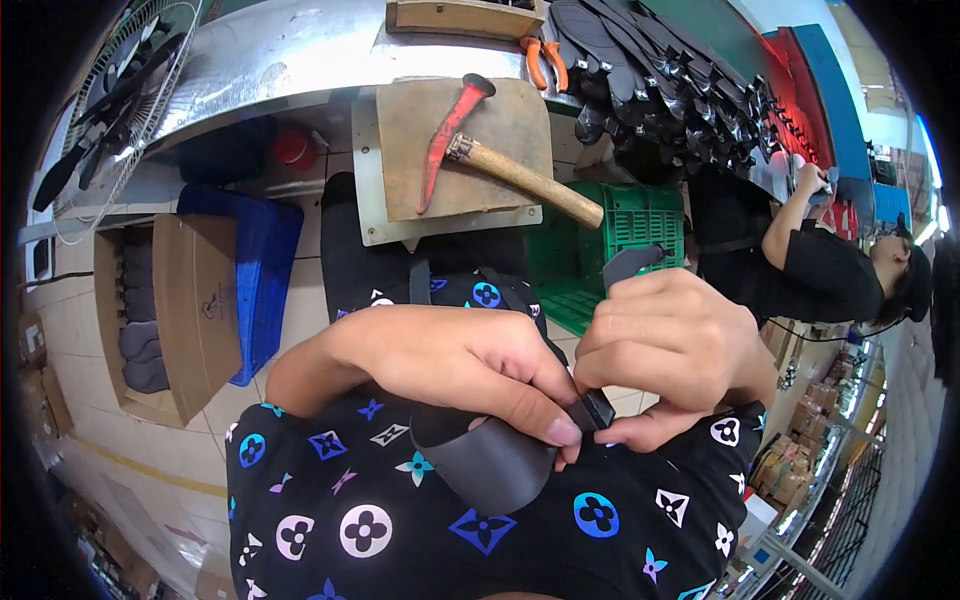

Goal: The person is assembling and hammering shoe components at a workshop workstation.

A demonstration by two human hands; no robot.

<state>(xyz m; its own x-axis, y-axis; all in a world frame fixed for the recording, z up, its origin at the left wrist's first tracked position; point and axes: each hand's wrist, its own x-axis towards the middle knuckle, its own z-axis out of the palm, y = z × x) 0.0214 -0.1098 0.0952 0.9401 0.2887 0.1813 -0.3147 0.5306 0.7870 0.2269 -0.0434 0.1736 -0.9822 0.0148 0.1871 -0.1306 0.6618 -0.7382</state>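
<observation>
In front of my lap, a curved dark grey flexible strip (495, 462) is pinched between my left thumb and fingers. At its right end sits a small black block (597, 408), between my two hands. My left hand (450, 355) is closed on the strip, thumb on top. Curled fingers of my right hand (675, 345) close around the block end, with the thumb below it. A flat dark grey tip (632, 263) sticks out above my right knuckles; whether it joins the strip is hidden by the hand.
Ahead, a red-headed hammer (510, 178) lies on a brown board (400, 150). Orange-handled pliers (544, 63) and many black heeled insoles (640, 70) lie on the metal bench (300, 50). A green crate (650, 215), cardboard box (195, 310) and blue bin (265, 290) stand below. A co-worker (830, 270) sits right.
</observation>
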